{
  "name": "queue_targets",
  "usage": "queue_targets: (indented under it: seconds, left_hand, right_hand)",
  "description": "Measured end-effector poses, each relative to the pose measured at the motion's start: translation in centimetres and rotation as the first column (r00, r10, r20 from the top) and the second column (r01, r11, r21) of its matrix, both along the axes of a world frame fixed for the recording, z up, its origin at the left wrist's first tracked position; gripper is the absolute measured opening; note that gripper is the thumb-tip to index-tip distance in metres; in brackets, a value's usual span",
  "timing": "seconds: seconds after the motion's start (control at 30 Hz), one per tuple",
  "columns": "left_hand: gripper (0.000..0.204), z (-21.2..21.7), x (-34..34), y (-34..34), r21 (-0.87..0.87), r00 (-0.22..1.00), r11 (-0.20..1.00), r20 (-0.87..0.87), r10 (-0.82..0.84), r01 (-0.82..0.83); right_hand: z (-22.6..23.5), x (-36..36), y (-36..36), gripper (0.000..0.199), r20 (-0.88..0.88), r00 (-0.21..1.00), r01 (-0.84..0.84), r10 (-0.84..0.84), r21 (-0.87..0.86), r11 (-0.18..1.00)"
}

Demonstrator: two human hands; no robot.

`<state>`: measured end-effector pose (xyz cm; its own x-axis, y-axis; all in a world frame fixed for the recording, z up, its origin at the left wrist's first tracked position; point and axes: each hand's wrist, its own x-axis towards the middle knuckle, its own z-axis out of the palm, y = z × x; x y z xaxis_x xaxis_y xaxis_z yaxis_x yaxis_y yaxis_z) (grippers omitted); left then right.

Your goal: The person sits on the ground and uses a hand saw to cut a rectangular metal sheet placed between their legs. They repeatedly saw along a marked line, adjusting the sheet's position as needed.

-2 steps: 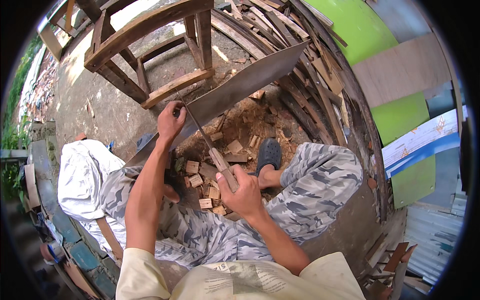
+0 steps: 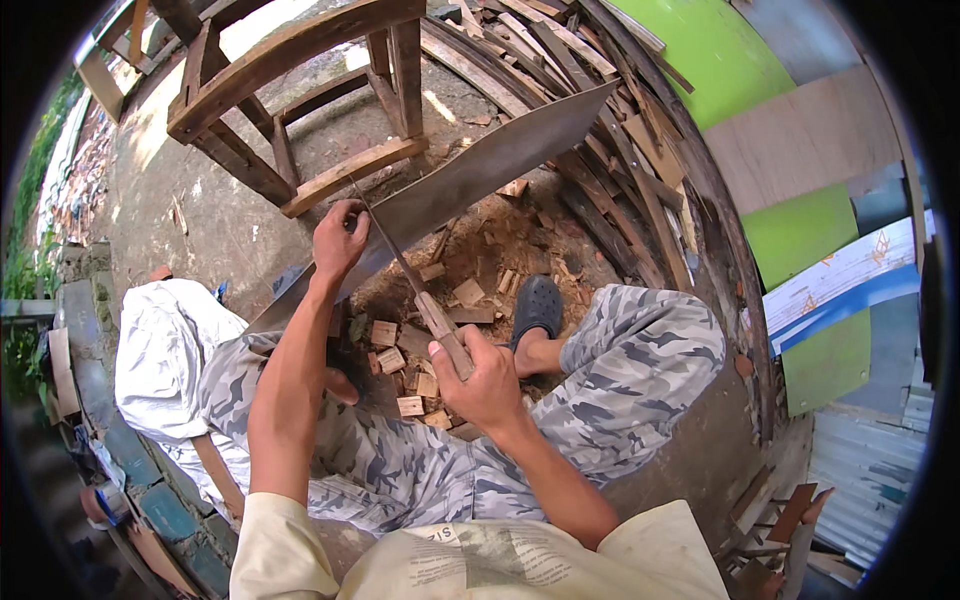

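Observation:
My right hand (image 2: 482,385) is wrapped round the wooden handle of a tool with a long, narrow dark metal blade (image 2: 403,262). It resembles a hand saw seen edge-on, though its teeth cannot be made out. The blade slants away from me across a long, thin grey-brown board (image 2: 490,155). Just left of the blade, my left hand (image 2: 342,237) has its fingers curled at the board's far edge, apparently gripping it. The board slopes from near my left knee up to the far right; my left forearm covers part of it.
A wooden frame with legs (image 2: 300,70) stands beyond the board. Cut wood blocks (image 2: 410,405) and sawdust lie between my feet. Scrap wood strips (image 2: 610,190) are piled along the right. White cloth (image 2: 165,360) lies by my left knee; green panels (image 2: 810,235) stand at the right.
The tool and my right hand have shifted very slightly up and to the left. My left hand stays in nearly the same place at the board's edge.

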<state>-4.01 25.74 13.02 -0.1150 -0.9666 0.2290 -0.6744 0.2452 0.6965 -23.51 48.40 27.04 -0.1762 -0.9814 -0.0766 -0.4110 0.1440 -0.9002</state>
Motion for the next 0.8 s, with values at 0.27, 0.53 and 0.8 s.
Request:
queue_targets:
  seconds: [0.27, 0.53, 0.8]
  left_hand:
    - [0.021, 0.5, -0.5, -0.4, -0.02, 1.0, 1.0, 0.029, -0.004, 0.004]
    - [0.021, 0.6, 0.2, -0.1, -0.02, 0.998, 0.998, -0.021, -0.058, 0.057]
    - [0.022, 0.2, -0.2, 1.4, 0.024, 0.991, 0.993, 0.069, -0.116, 0.115]
  right_hand:
    - [1.5, -0.9, 0.6, 0.026, 0.035, 0.997, 0.073, -0.072, -0.012, 0.997]
    - [0.2, -1.5, 0.4, 0.028, 0.065, 0.994, 0.088, -0.089, 0.007, 0.996]
    - [-2.2, -1.9, 1.4, 0.025, 0.018, 0.998, 0.058, -0.058, -0.014, 0.998]
